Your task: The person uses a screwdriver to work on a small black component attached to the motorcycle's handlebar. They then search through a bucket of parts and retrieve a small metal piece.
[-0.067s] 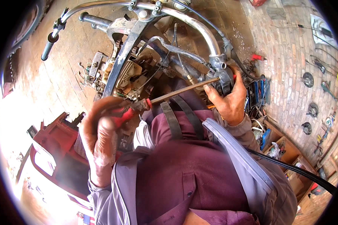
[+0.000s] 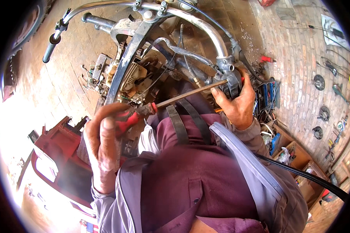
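Note:
My left hand [image 2: 102, 141] is wrapped round the red and black handle of a long screwdriver [image 2: 192, 94]. The screwdriver slants up to the right, its tip against a dark switch housing [image 2: 233, 82] near the right end of the chrome handlebar [image 2: 206, 24]. Around that housing closes my right hand [image 2: 240, 109], the thumb beside the screwdriver tip and the fingers partly hidden behind. A small red piece shows by the right forefinger; its kind is unclear.
Cables hang from the handlebar over a motorcycle frame [image 2: 132, 54]. Engine parts [image 2: 134, 77] lie below it. To the left is a red body panel [image 2: 62, 139]. At the right, a wooden box [image 2: 295, 155] stands near tools on the brick floor. A black cable [image 2: 307, 174] crosses my right sleeve.
My left hand has turned slightly at the screwdriver handle, its fingers shifting a little. The right hand, the housing and the screwdriver tip stay in place.

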Tool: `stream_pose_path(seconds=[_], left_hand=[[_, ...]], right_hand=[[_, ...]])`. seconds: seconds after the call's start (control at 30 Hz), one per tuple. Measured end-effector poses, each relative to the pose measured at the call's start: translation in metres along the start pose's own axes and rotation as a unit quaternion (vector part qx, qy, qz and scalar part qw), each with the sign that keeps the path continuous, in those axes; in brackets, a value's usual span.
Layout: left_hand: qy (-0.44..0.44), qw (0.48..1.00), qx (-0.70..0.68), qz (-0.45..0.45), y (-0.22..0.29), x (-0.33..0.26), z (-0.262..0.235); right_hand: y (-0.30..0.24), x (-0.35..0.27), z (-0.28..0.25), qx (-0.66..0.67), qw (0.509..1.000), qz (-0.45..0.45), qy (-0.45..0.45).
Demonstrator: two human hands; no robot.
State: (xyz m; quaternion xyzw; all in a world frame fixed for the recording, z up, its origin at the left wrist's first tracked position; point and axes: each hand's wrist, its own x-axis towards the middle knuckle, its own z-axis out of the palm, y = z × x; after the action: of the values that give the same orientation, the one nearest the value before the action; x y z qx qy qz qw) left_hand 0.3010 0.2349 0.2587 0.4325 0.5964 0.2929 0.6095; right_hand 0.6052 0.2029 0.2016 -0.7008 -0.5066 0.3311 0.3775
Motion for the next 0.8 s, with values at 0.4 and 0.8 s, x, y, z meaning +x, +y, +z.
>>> stream_pose_path(seconds=[0.4, 0.8], left_hand=[[-0.015, 0.965, 0.144, 0.218, -0.006, 0.007, 0.006], [-0.028, 0.961, 0.124, 0.246, -0.005, 0.006, 0.004]], right_hand=[[-0.004, -0.001, -0.001, 0.003, 1.0, 0.017, -0.012], [0.004, -0.001, 0.0, 0.007, 1.0, -0.012, -0.003]])
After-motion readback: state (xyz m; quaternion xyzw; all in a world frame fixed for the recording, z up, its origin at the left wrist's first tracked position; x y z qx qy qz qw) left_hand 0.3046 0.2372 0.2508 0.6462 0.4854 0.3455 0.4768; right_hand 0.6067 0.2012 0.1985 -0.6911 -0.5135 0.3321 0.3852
